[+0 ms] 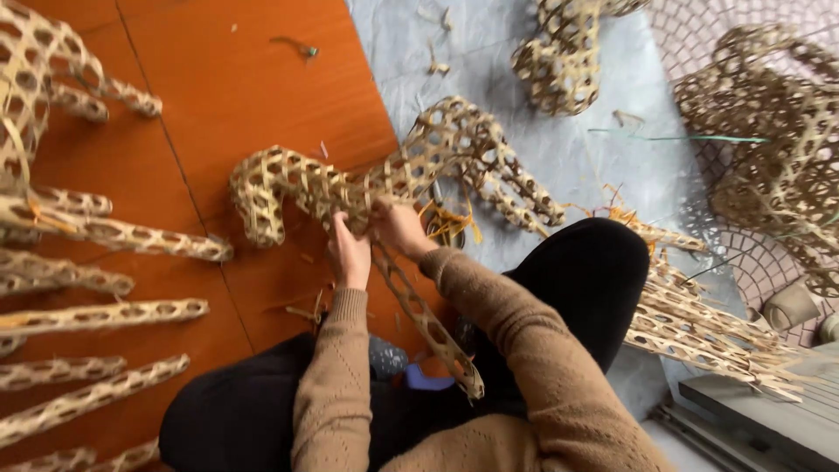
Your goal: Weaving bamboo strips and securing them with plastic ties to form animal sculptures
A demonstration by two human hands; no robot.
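Far to the left of the hands, woven bamboo tubes (105,232) are lying in a row on the orange board (227,87), their ends pointing toward the hands. Another open-weave piece (35,79) is lying above them, well apart from the hands.

The left hand (351,253) is being held closed around the underside of a woven bamboo frame (350,188), with the fingers curled into the lattice. The right hand (400,225) is being pressed just beside it, touching the same frame, its fingers bent and pinched on the weave; how tightly it is closed cannot be told. The frame is being held directly above both hands, stretching from the board on the left across to the grey sheet (559,149) on the right. A narrow woven strip (428,323) is hanging from the frame, running down between the brown sleeves toward the lap.

Just right of the right hand, loose yellow strands (450,223) are lying under the frame. Further right and above, a small woven piece (559,61) is resting on the sheet. Beyond the black-clad knee (594,271), flat lattice strips (699,323) are being kept in a stack, and well to the right a heap of woven forms (778,131) is resting on a round mat (743,253).
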